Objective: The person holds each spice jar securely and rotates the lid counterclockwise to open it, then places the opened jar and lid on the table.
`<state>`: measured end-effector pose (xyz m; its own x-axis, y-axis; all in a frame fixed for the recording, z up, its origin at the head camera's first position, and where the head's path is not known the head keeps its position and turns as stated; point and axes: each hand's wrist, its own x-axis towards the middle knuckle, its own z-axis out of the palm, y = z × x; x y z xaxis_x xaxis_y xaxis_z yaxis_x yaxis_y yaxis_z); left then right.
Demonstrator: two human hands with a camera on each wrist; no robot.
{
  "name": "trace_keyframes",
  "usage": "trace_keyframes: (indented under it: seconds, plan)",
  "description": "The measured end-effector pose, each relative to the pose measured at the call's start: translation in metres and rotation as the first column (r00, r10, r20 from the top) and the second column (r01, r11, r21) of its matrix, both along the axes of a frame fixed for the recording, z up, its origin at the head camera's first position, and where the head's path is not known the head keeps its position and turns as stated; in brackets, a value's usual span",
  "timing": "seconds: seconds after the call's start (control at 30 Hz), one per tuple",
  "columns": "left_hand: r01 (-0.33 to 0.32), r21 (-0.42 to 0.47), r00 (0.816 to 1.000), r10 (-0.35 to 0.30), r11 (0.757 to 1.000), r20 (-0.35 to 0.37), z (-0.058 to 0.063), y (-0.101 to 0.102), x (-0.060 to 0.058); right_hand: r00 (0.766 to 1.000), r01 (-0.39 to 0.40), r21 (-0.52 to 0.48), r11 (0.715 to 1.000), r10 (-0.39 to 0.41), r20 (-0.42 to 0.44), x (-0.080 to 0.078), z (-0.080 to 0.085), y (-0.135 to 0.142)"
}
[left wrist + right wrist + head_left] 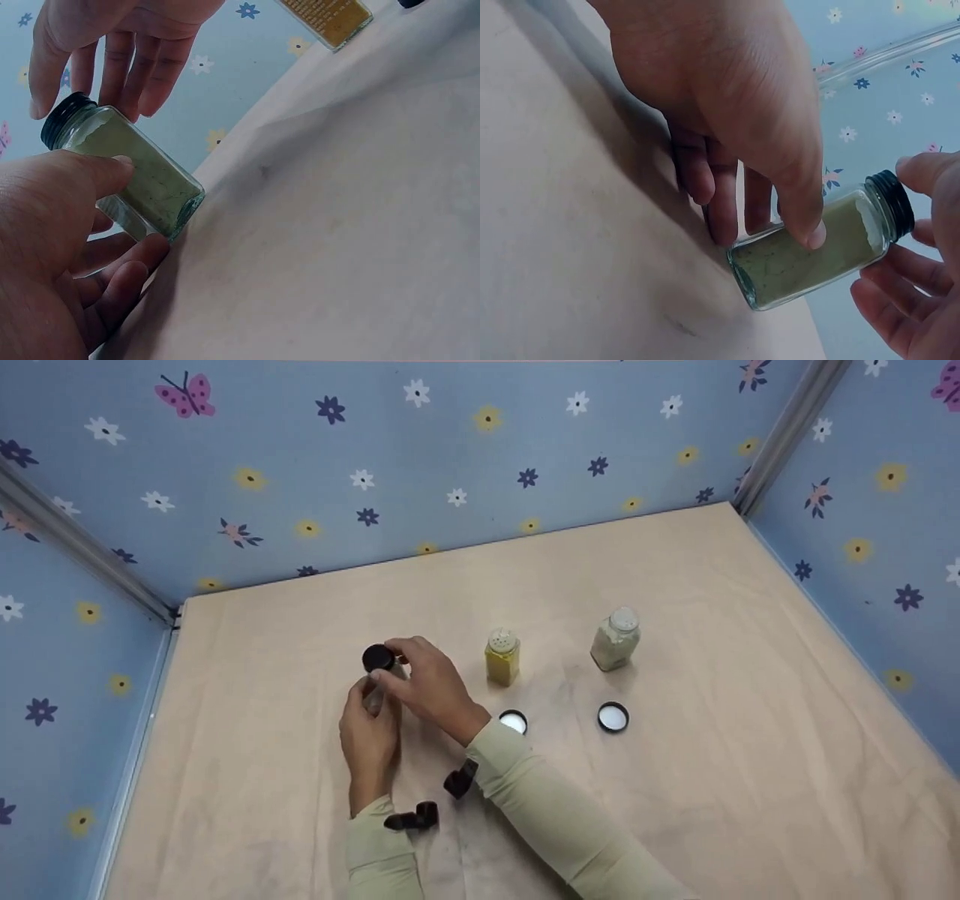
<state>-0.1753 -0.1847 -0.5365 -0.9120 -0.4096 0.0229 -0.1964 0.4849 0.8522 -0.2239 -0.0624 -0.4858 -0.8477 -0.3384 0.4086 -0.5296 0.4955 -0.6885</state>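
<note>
My left hand (367,739) grips the body of a square glass spice jar (146,172) filled with green powder. A black screw lid (379,657) sits on top of the jar. Around that lid are the thumb and fingers of my right hand (439,682), the thumb on one side and the fingers on the other. In the left wrist view the jar leans, its base near the cloth; whether it touches is hard to tell. To the right stands a spice jar with yellow powder (502,664), its perforated shaker top uncovered.
Farther right is a jar with pale green contents (615,645), also with a bare shaker top. Two black lids lie inside up: one (514,721) beside the right sleeve, another (613,717) in front of the pale jar. Flowered walls (450,450) enclose the cloth-covered table (712,780).
</note>
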Motion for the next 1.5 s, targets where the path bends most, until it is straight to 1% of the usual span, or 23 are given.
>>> trace_keyframes:
  seconds: [0.1, 0.2, 0.33, 0.63, 0.87, 1.07, 1.3, 1.5]
  plan:
    - [0.005, 0.002, 1.000, -0.005, 1.000, -0.010, -0.0001, 0.0005, -0.0004, 1.000, 0.012, 0.004, 1.000, -0.012, 0.001, -0.0008, 0.0004, 0.0004]
    - [0.009, -0.003, 1.000, -0.009, 1.000, -0.013, 0.0003, 0.0009, -0.0001, 1.000, -0.001, -0.006, 1.000, 0.001, -0.011, -0.0026, -0.0012, 0.0012]
    - [0.009, -0.005, 1.000, -0.009, 1.000, 0.003, 0.0011, 0.0009, 0.0007, 0.999, -0.024, -0.017, 1.000, 0.023, -0.029, -0.0045, -0.0038, 0.0015]
    - [0.017, -0.027, 1.000, -0.017, 1.000, 0.000, 0.0027, -0.0015, -0.0003, 0.999, -0.029, -0.035, 0.999, 0.027, -0.044, -0.0060, -0.0035, 0.0019]
    - [0.023, -0.031, 1.000, -0.023, 0.999, 0.003, 0.0032, -0.0001, 0.0004, 0.999, -0.027, 0.005, 1.000, 0.027, -0.022, -0.0060, -0.0047, 0.0035]
    - [0.013, -0.010, 0.999, -0.013, 1.000, -0.029, 0.0040, -0.0007, 0.0003, 0.999, -0.042, 0.004, 0.999, 0.042, -0.025, -0.0066, -0.0019, 0.0036]
    - [0.019, 0.000, 0.995, -0.019, 1.000, -0.098, 0.0042, -0.0013, -0.0027, 0.998, -0.058, 0.038, 0.998, 0.059, -0.023, -0.0070, 0.0035, 0.0045]
    - [0.033, -0.008, 0.996, -0.033, 0.999, -0.083, 0.0035, -0.0014, -0.0012, 0.998, -0.057, 0.045, 0.997, 0.056, 0.025, -0.0063, 0.0031, 0.0065]
